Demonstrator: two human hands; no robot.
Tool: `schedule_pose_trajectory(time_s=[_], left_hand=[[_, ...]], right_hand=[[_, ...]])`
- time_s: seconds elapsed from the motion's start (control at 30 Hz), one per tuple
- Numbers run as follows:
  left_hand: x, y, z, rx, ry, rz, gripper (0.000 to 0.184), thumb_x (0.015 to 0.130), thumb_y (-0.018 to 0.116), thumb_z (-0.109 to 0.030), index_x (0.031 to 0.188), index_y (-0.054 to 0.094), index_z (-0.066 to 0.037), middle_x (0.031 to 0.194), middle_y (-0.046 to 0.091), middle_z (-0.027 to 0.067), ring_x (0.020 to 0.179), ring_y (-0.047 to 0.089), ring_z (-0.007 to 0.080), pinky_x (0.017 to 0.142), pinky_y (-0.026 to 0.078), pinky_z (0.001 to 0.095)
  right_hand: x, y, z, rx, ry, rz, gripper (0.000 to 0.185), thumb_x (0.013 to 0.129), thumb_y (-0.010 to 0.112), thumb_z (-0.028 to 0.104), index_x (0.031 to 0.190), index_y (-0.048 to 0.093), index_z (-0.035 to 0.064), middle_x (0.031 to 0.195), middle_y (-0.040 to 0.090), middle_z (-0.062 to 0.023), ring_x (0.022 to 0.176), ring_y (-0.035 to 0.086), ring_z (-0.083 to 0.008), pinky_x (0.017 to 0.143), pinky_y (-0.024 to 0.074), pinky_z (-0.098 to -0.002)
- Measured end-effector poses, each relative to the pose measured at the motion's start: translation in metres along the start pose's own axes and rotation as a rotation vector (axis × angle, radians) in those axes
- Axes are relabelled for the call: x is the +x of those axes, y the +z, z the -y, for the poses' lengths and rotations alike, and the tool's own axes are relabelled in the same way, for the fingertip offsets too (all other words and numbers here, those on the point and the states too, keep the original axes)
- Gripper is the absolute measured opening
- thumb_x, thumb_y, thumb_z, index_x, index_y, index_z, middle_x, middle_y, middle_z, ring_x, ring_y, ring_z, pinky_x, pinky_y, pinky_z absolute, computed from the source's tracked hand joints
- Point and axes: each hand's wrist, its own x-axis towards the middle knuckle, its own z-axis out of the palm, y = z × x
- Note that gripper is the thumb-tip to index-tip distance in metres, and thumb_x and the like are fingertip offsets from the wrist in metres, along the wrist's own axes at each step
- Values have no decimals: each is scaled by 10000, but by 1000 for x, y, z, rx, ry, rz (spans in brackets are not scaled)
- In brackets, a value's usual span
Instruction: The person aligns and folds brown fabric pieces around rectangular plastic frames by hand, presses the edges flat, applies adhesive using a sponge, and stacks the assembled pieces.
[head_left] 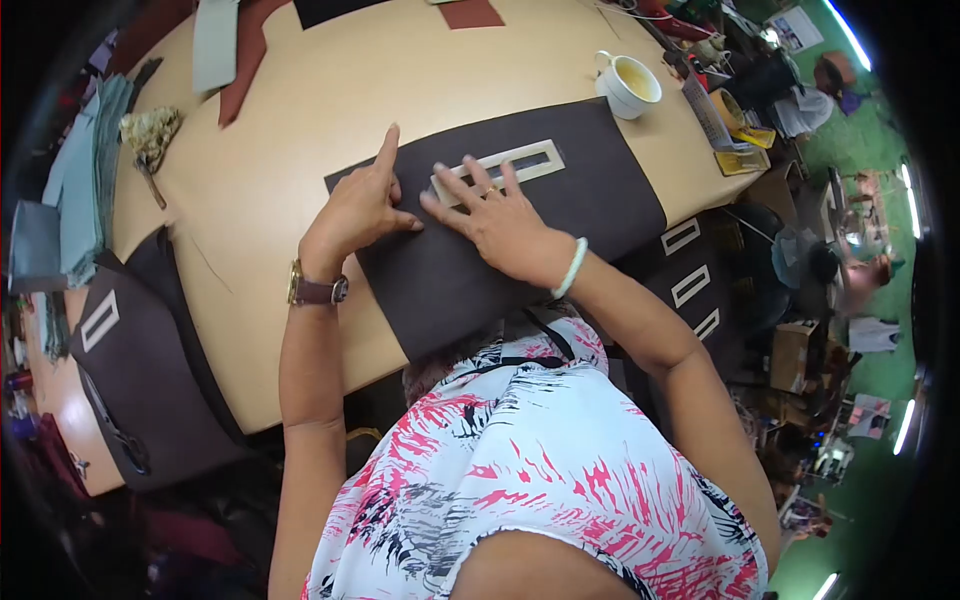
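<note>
A dark brown sheet of material (600,180) lies on the table in front of me. On it sits a cream rectangular frame (535,163) with a long slot in its middle. My right hand (508,225) rests with fingers spread over the left part of this frame and the sheet, hiding some of the frame. Near the sheet's left edge is my left hand (358,205), its index finger stretched out and thumb apart, other fingers partly curled. Nothing shows in its grasp. A wristwatch is on the left wrist, a pale bracelet on the right.
A white cup (625,95) with yellowish contents stands behind the sheet's far right corner. More dark pieces with cream frames (690,286) lie at the right and left (135,350). A crusted brush (150,140) and stacked blue-grey sheets (85,190) are at the far left.
</note>
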Motion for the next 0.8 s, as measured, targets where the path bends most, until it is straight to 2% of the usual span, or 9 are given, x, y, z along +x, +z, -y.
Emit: schedule_pose_trajectory(time_s=[0.03,0.13,0.27,0.33,0.47,0.53,0.6,0.63,0.8], left_hand=[[-2,0,0,54,18,-16,1102,550,808,-112,1422,139,-43,788,560,129,727,553,279,667,455,353],[-34,7,-26,314,54,-181,1028,596,776,-95,1422,164,-67,953,556,164,874,550,317,753,452,371],[-111,53,-46,323,-193,-501,739,727,718,-230,1318,358,30,1214,465,245,1128,435,394,943,355,420],[-143,80,-48,389,-362,-568,637,766,698,-286,1251,452,44,1297,409,259,1204,370,417,989,298,466],[-144,101,-46,331,-244,-680,376,796,661,-154,1091,550,52,1132,530,229,1110,446,402,961,321,458],[-125,89,-48,143,-277,-724,180,843,596,-85,974,576,38,989,578,145,980,526,273,878,383,375],[-108,80,-33,-301,-405,-762,105,846,584,-91,884,597,6,931,585,107,890,542,235,821,397,332],[-98,60,-43,-527,-465,-777,129,898,535,-120,897,567,5,869,551,41,823,498,113,743,404,248],[-20,-30,-10,-570,-223,-964,164,929,484,-154,1035,529,-38,763,478,-39,628,418,20,530,350,168]], right_hand=[[-7,-7,-10,130,-68,41,574,783,485,52,1341,399,155,1431,259,-138,1301,245,-378,1040,188,-563],[-38,-8,-53,207,150,-334,570,747,484,14,1308,428,94,1388,325,-182,1272,295,-389,1014,223,-560],[-130,5,-96,-10,899,-516,489,822,535,134,1279,422,1,1292,436,-212,1225,374,-366,1013,270,-459],[-162,16,-99,-195,1021,-513,522,823,585,159,1287,409,-4,1163,521,-200,1128,454,-355,989,300,-423],[-163,19,-103,164,881,-516,550,800,577,34,1313,382,14,934,563,-150,916,536,-264,860,400,-365],[-147,0,-105,560,890,-534,554,796,549,-24,1320,376,25,856,555,-119,832,541,-196,784,435,-321],[-131,-14,-125,765,822,-652,546,804,512,-51,1324,373,41,898,551,-78,864,521,-124,743,446,-258],[-121,-24,-135,844,789,-718,545,805,519,-47,1323,372,38,913,548,-70,875,518,-120,756,443,-252],[-22,-47,-201,1160,523,-870,569,782,578,-11,1310,365,-6,1053,546,-102,962,522,-142,849,415,-240]])
